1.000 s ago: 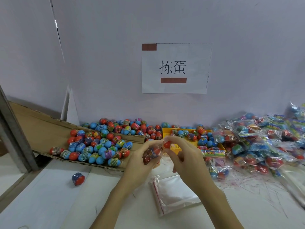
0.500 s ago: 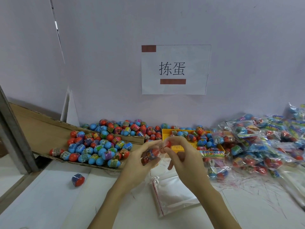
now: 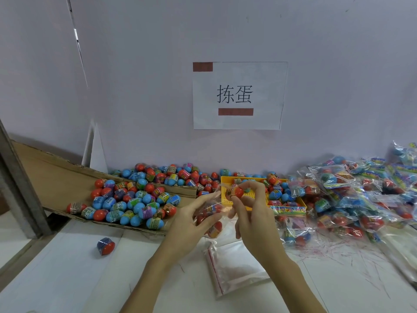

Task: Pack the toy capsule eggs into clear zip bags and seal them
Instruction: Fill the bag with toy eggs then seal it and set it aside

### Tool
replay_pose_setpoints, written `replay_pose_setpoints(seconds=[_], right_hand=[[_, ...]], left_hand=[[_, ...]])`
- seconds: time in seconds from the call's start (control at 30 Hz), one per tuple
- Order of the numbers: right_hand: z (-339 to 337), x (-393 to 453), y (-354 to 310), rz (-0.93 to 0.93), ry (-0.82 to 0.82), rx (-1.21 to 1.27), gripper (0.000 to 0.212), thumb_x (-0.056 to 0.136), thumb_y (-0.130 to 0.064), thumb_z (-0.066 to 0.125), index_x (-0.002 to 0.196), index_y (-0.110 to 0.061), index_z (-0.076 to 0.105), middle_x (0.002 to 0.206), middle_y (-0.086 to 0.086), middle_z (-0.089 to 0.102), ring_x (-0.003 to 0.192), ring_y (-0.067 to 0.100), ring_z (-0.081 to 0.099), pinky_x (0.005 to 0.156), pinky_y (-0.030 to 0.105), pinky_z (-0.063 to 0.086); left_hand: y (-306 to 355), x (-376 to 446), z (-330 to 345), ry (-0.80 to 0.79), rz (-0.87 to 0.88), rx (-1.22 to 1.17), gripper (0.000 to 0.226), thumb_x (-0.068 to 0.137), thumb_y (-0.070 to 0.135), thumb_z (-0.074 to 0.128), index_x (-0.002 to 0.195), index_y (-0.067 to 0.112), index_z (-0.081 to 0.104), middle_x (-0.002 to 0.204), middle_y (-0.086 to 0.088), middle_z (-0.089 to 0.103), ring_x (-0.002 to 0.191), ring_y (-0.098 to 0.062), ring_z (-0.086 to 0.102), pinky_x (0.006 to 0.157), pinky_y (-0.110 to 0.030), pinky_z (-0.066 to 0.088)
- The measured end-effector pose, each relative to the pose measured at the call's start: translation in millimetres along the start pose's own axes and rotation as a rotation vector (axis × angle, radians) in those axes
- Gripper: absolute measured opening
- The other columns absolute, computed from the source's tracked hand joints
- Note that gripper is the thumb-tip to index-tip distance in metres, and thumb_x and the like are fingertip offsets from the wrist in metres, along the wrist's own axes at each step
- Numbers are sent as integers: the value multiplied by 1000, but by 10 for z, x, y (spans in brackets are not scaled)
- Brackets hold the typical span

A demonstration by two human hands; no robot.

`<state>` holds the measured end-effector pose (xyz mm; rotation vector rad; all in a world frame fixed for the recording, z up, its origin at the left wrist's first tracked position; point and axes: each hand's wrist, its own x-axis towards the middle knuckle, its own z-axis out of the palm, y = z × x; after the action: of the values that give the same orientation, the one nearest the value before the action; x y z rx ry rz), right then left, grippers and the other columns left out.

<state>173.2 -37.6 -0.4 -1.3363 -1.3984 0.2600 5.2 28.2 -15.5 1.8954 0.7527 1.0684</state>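
My left hand (image 3: 191, 219) holds a clear zip bag (image 3: 211, 214) with a few red capsule eggs inside, its mouth facing right. Beside that mouth my right hand (image 3: 252, 213) pinches a red capsule egg (image 3: 237, 192) at its fingertips. Both hands hover above the white table in front of the yellow tray (image 3: 228, 180). Loose red and blue eggs (image 3: 135, 199) lie heaped on a cardboard flap (image 3: 52, 177) to the left. A stack of empty zip bags (image 3: 234, 265) lies under my hands.
Packed bags of eggs (image 3: 352, 195) pile up on the right. One stray egg (image 3: 105, 245) lies on the table at the left. A paper sign (image 3: 239, 96) hangs on the wall. A metal frame post (image 3: 15, 184) stands at the far left.
My hands have drawn slightly apart. The right hand now holds the red egg a little higher, by the bag's mouth, and the left hand's fingers have spread under the bag.
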Motion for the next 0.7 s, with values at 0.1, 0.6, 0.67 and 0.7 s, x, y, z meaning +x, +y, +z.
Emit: replay_pose_setpoints(seconds=[0.1, 0.6, 0.67, 0.7], right_hand=[[-30, 3, -6, -47, -45, -85, 24, 98, -34, 60, 111, -43, 42, 73, -13, 66, 45, 11, 61, 42, 19, 50], [-158, 30, 34, -136, -191, -435, 36, 92, -42, 69, 109, -55, 40, 78, -30, 60, 74, -4, 62, 58, 19, 55], [-162, 29, 42, -112, -215, -424, 36, 93, -42, 68, 113, -53, 41, 80, -30, 60, 72, -3, 63, 59, 23, 57], [-163, 32, 50, -95, -228, -418, 35, 93, -42, 67, 115, -52, 42, 82, -29, 61, 71, -3, 63, 60, 25, 58]], left_hand=[[-10, -4, 2, 2, 5, -8, 54, 85, 47, 69, 139, 44, 60, 127, 30, 65, 120, 2, 62, 96, -22, 57], [-36, -2, 52, 77, 16, 1, 52, 88, 9, 79, 130, 36, 66, 116, 25, 70, 108, -2, 69, 81, -16, 58], [-31, -2, 62, 76, 49, 13, 50, 87, 6, 80, 127, 34, 68, 115, 23, 69, 107, -4, 69, 81, -15, 57], [-31, 0, 66, 80, 66, 11, 49, 86, 6, 80, 126, 34, 70, 115, 21, 69, 107, -5, 68, 80, -15, 57]])
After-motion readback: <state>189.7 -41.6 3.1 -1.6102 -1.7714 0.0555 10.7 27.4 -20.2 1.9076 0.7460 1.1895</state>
